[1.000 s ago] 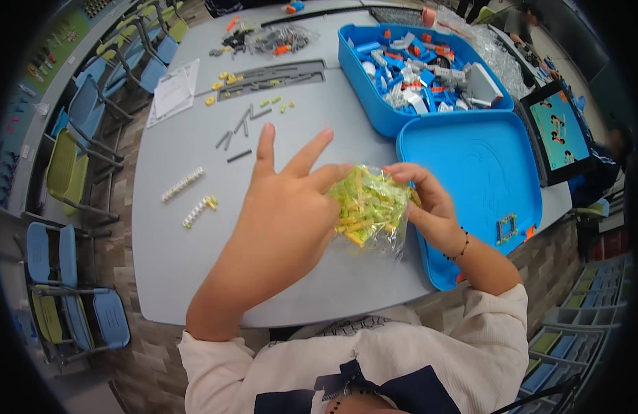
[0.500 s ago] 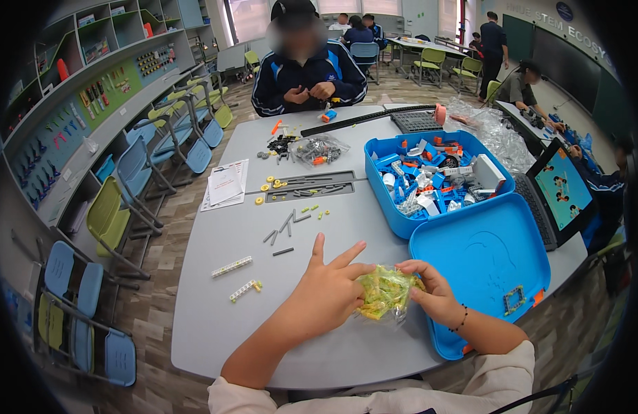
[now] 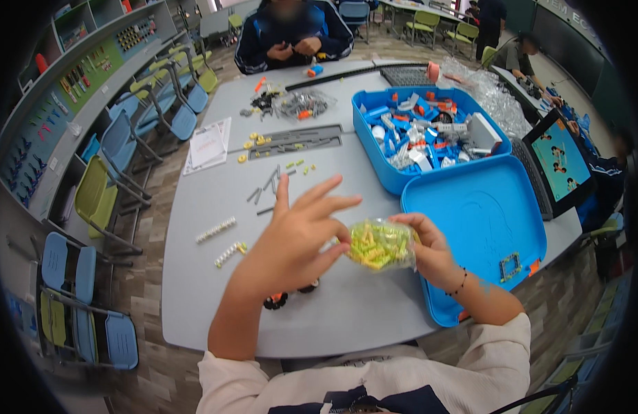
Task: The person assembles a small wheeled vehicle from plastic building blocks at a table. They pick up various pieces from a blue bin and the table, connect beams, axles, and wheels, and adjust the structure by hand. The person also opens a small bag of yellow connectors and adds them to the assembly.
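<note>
Presently a bag point(image 3: 381, 243) is held just above the grey desk point(image 3: 346, 310), between both hands and close to the body. The right hand point(image 3: 429, 248) is closed on the bag's right end, its fingers pinching the plastic. The left hand point(image 3: 298, 238) is set against the bag's left side: thumb and lower fingers touch it, the upper fingers are spread and lifted clear.

Risk, as judged: the plastic is thin and is pulled from two ends. If it is torn open suddenly, small pieces could be scattered over the desk and off its near edge to the floor. The grip on the left looks light, so the bag could also be let slip.

Bag noted as small, clear and crinkled, packed full with yellow and light green pieces; single shapes cannot be told.

A blue lid point(image 3: 477, 234) lies just beside the right hand. Behind it a blue bin point(image 3: 429, 134) of mixed parts is seen. Small black wheels point(image 3: 276, 301) lie under the left wrist, white strips point(image 3: 215, 230) further left. Another person sits at the far side.
</note>
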{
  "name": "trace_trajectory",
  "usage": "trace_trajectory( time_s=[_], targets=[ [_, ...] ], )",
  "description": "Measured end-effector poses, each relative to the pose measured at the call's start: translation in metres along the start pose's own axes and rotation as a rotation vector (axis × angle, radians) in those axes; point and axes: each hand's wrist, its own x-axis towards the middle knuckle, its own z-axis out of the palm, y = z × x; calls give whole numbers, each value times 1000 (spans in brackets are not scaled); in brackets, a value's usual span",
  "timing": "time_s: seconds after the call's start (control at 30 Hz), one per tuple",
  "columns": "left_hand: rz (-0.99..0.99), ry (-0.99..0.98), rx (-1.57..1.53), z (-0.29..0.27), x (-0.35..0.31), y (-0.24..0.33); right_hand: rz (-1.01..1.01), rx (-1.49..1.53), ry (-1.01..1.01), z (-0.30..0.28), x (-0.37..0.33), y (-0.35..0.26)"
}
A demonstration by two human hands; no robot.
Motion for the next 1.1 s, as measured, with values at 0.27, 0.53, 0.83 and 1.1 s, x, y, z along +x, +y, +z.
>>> trace_trajectory(
  time_s=[0.27, 0.53, 0.83, 1.1],
  targets=[
    [-103, 131, -480, -1, 8, -33, 81, 164, 75, 7, 4, -5],
    [-349, 170, -1016, 5, 7, -45, 100, 234, 103, 4, 4, -11],
    [-490, 261, -1063, 4, 7, -56, 121, 265, 183, 6, 7, -16],
    [-412, 314, -1017, 15, 8, -50, 107, 280, 165, 2, 0, -11]
  ],
)
